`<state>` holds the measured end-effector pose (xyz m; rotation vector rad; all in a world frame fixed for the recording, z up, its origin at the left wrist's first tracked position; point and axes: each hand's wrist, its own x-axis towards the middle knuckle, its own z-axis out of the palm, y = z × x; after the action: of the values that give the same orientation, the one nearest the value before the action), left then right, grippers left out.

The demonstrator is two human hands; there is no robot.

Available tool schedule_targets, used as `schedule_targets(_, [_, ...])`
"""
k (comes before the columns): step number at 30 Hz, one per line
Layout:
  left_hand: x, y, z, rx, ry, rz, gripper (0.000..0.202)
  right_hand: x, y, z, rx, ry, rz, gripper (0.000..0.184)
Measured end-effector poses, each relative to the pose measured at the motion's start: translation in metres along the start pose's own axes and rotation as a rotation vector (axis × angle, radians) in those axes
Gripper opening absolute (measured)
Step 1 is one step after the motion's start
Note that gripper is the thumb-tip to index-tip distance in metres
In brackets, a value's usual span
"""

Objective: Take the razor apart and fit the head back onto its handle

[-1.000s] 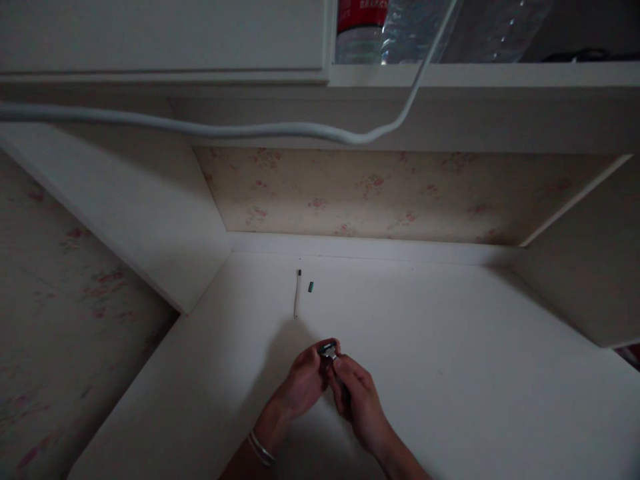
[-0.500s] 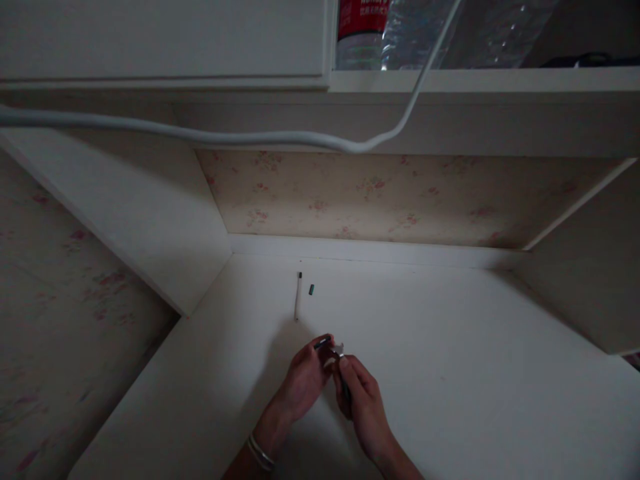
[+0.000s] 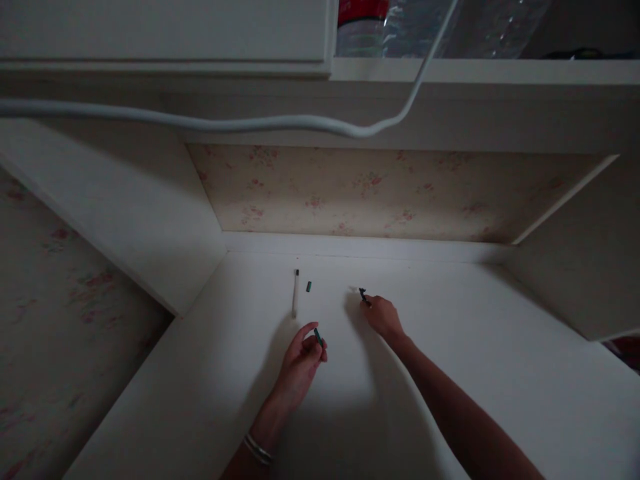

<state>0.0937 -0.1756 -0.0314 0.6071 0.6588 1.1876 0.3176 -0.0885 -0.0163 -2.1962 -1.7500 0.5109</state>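
My left hand [image 3: 301,357], above the white surface, has its fingers closed on a small, narrow green piece [image 3: 319,337]; its exact kind is too small to make out. Farther to the right, my right hand [image 3: 381,315] reaches low over the surface, its fingers closed round a small wrench-like tool [image 3: 363,294] with a dark, jaw-shaped end pointing away from me. Beyond my left hand lies a thin white stick [image 3: 295,293] with a black tip. Beside the stick rests a short green-and-black piece [image 3: 309,287].
A white cable [image 3: 280,123] hangs across the view in front of an upper cabinet [image 3: 165,33]. Plastic bottles [image 3: 363,37] stand on the open shelf. White side panels [image 3: 140,220] flank the white tabletop [image 3: 450,373], with flowered wallpaper [image 3: 320,193] behind.
My hands have come apart. The right hand has moved forward and right with the wrench-like tool, lowering it toward the surface. My left hand keeps the narrow green piece, now turned. The view has shifted slightly.
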Motion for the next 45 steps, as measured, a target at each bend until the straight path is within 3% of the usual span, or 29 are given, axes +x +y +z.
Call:
schedule_targets(5, [0.002,0.002,-0.004,0.037,0.053,0.039,0.038,0.022,-0.002,0.001,-0.160,-0.001,0.074,0.032])
schedule_targets(11, [0.006,0.003,-0.006,0.013,0.149,-0.002,0.032,0.029,-0.007,0.008,-0.221,0.019,0.084,0.035])
schedule_targets(19, [0.005,0.004,-0.008,-0.031,0.171,-0.073,0.027,0.016,-0.008,0.011,-0.229,0.086,0.048,0.042])
schedule_targets(30, [0.009,0.006,-0.011,-0.056,0.197,-0.034,0.026,-0.004,0.000,0.006,-0.215,0.152,0.001,0.038])
schedule_targets(34, [0.007,0.012,-0.012,-0.029,0.177,-0.007,0.025,-0.020,-0.020,0.012,-0.184,0.149,-0.132,0.032])
schedule_targets(38, [0.007,0.019,-0.018,-0.054,0.205,0.042,0.024,-0.030,-0.061,0.031,-0.138,0.066,-0.309,0.028])
schedule_targets(45, [0.006,0.024,-0.024,-0.161,0.282,0.084,0.024,-0.021,-0.128,0.068,-0.133,-0.069,-0.447,0.037])
